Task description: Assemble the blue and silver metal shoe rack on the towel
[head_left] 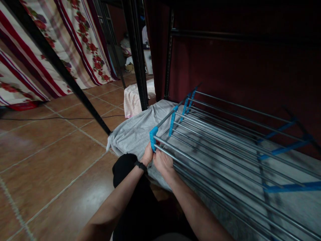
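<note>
Metal rack [225,135] rests on the grey cloth [140,129]; judged light but stiff, its rods smooth and probably slippery, so the near blue corner [153,135] looks the surer hold. Left hand [147,154] grips that corner low down, arm extended forward; right hand [163,161] is just beside, fingers curled and partly hidden, its hold unclear.

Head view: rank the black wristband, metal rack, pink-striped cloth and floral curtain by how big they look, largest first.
1. Metal rack, though it runs out of frame and its near end looks enlarged
2. Floral curtain
3. Pink-striped cloth, partly hidden
4. Black wristband
</note>
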### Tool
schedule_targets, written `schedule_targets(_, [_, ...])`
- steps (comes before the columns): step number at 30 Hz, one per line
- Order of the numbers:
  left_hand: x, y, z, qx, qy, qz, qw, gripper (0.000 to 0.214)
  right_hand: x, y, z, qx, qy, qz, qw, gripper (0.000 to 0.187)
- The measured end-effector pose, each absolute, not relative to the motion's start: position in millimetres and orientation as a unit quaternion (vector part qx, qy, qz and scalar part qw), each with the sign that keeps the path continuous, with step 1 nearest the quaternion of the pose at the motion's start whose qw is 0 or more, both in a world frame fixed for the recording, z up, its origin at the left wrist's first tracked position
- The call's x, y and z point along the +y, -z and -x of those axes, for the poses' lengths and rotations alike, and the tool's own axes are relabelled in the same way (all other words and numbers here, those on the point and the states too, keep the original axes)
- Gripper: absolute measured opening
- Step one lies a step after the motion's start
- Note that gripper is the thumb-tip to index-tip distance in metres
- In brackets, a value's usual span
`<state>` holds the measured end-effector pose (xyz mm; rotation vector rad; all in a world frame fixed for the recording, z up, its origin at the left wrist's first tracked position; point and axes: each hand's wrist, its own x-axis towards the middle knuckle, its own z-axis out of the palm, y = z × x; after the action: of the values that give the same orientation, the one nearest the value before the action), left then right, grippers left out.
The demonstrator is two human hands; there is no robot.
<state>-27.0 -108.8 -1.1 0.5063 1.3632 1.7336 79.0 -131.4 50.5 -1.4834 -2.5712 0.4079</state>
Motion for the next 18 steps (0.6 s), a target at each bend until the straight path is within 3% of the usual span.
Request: schedule_targets(18, [-107, 0, 24, 0.541, -0.706, -0.205, 0.409, 0.023, -122, -55, -84, -0.874, -0.17, 0.451, 0.059, 0.035])
